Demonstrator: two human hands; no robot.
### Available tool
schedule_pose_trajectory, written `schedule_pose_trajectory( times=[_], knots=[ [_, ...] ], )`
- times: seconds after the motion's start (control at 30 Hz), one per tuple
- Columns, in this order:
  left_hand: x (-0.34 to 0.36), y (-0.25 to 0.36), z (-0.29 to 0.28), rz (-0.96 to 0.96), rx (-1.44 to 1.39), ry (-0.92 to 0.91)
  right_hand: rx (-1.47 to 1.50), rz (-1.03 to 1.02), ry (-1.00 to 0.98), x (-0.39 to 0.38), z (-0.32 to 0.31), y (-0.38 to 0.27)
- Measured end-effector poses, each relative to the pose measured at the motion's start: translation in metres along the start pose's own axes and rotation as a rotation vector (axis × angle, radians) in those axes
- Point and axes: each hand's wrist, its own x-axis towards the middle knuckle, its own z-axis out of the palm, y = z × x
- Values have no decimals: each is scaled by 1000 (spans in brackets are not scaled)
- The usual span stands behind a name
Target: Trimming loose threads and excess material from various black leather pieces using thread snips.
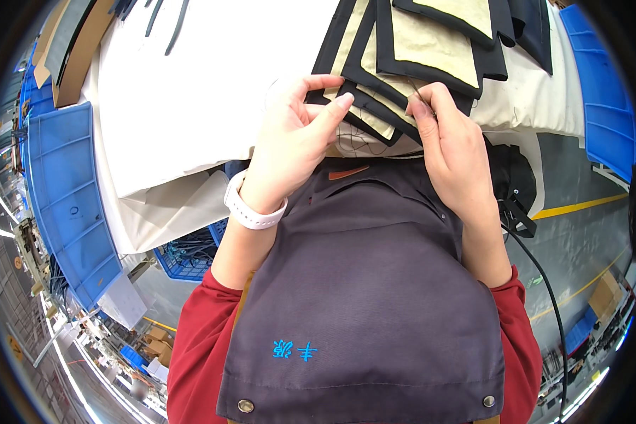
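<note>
A stack of black-bordered cream panels [434, 53] is laid on a white-covered table [183, 99], and 2 bare hands are held over the stack's near end. At the stack's near left corner, the thumb and forefinger of the left hand [293, 138] are spread, with a gap shown between their tips. At its near right side, a thin dark item [418, 90] is pinched between the thumb and forefinger of the right hand [463, 152]; whether a thread or a small tool is gripped cannot be made out. Loose dark threads [364, 145] are strewn along the stack's near edge. Black borders are seen on the exposed panels, so the bordering can be judged done there; the threads are judged unfinished, and how many panels are complete cannot be told.
</note>
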Motion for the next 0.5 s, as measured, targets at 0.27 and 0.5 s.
schedule_pose_trajectory(
  times=[0.27, 0.5],
  knots=[
    [-2, 7, 7, -167, -126, -70, -2, 6, -17, 0, 0, 0],
    [5, -10, 18, 154, 252, -156, 108, 218, 38, 26, -10, -11]
  ],
)
